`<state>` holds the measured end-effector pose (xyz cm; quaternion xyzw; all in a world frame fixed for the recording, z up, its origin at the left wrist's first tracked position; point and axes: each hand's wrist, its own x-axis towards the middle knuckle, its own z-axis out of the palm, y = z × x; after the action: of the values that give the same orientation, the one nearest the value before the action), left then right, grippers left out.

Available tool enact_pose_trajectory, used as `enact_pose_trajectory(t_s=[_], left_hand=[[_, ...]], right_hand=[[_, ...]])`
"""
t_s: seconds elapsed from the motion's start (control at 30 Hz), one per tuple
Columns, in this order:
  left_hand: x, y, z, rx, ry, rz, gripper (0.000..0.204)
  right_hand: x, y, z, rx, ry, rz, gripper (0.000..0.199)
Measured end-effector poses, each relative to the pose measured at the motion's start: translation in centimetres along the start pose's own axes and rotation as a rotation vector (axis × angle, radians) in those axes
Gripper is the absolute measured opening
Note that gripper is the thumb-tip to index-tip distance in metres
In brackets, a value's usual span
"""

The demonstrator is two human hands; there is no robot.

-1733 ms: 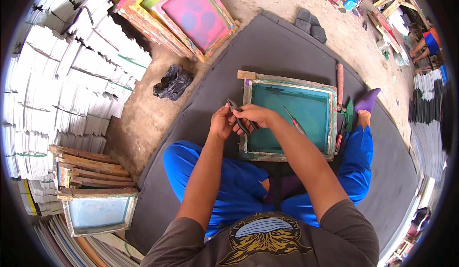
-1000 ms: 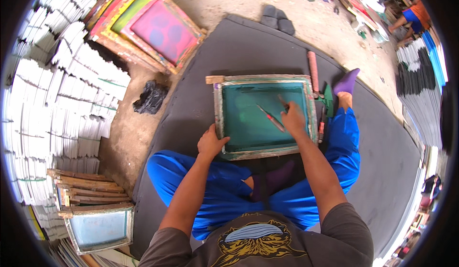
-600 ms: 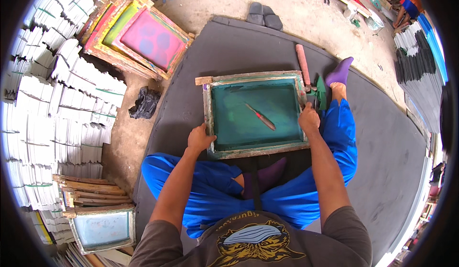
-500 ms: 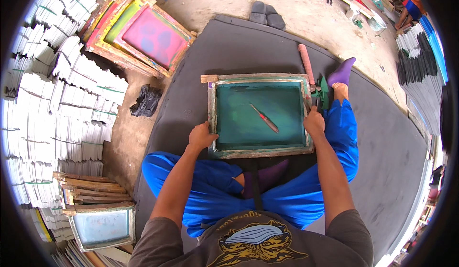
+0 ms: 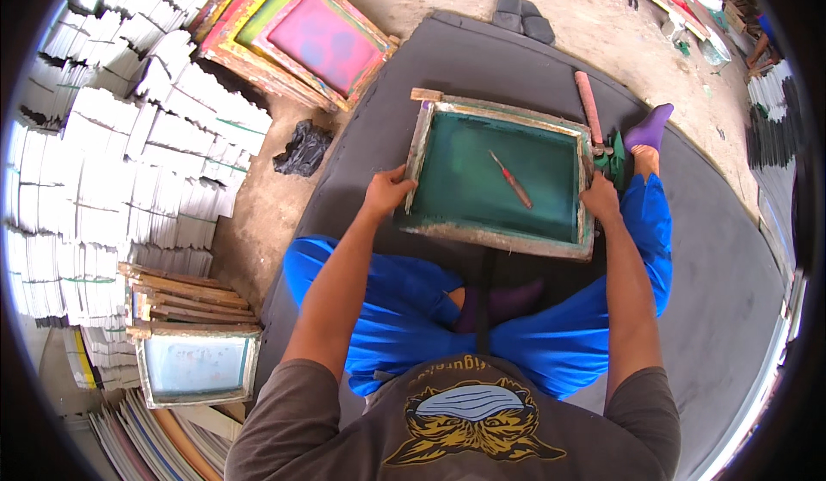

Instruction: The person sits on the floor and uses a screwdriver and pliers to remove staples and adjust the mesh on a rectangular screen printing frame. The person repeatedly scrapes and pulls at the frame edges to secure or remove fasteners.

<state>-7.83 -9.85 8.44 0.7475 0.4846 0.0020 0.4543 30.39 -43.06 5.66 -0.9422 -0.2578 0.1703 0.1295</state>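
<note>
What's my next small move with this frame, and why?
I'd probably lift the red-handled tool off the green screen first: it lies there unheld while left hand and right hand grip the sides of the frame, so tilting might slide it.

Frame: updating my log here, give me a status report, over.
Left hand gripping frame, left side. Right hand gripping right side. Red-handled tool lying on green mesh, possibly in the way.

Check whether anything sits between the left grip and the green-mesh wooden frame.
Nothing visible: the left grip is on the left rail of the wooden frame. The red-handled tool lies on the green mesh, not between them.
</note>
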Motion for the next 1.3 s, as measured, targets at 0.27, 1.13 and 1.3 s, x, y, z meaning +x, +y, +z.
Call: enact_pose_trajectory(t_s=[0.27, 1.13, 1.3], left_hand=[[1.0, -4.3, 0.6, -0.894, -0.084, -0.225, 0.056], [-0.3, -5.6, 2.1, -0.17, 0.148, -0.146, 0.058], [1.2, -8.4, 3.4, -0.826, -0.121, -0.345, 0.052]], right_hand=[[0.6, -0.6, -0.9, 0.064, 0.005, 0.013, 0.045], [-4.3, -0.9, 2.6, 0.079, 0.084, 0.261, 0.057], [-3.5, 0.9, 2.3, 0.095, 0.032, 0.183, 0.057]])
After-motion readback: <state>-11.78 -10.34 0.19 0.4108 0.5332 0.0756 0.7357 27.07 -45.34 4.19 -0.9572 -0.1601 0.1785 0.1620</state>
